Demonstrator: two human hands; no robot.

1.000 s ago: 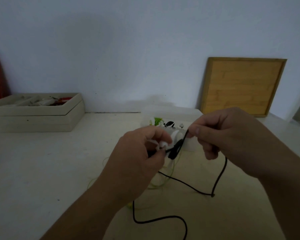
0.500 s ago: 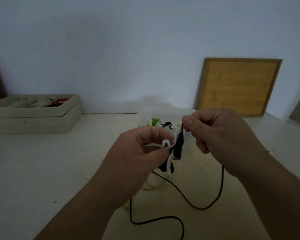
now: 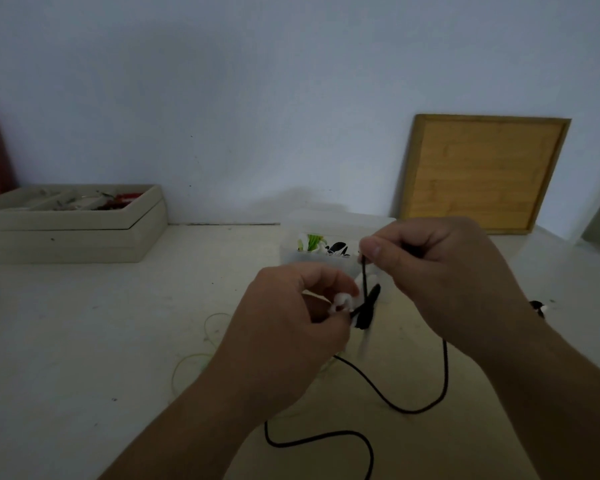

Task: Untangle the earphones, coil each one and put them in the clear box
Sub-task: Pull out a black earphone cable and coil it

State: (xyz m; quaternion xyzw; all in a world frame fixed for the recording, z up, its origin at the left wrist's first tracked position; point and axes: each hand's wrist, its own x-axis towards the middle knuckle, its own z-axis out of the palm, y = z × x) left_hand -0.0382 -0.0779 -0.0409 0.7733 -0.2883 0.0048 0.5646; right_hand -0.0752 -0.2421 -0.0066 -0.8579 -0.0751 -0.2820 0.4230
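My left hand point(image 3: 288, 327) pinches a knot of white cable point(image 3: 343, 301) and black cable above the table. My right hand point(image 3: 440, 278) pinches the black earphone cable point(image 3: 409, 410) just above that knot; the rest of it hangs down and loops across the table toward the bottom edge. Behind my hands stands the clear box point(image 3: 291, 258), holding coiled green, white and black earphones. A thin green earphone cable point(image 3: 191, 362) lies in loose loops on the table under my left forearm.
A beige compartment tray point(image 3: 73, 233) with small items stands at the back left. A wooden board point(image 3: 482, 171) leans on the wall at the back right. A small black and white earbud point(image 3: 539, 306) lies on the table right of my right wrist.
My right hand has lifted its pinch of black cable higher and slightly right. The knot at my left fingertips has shifted and turned, and the hanging black loop now swings further right.
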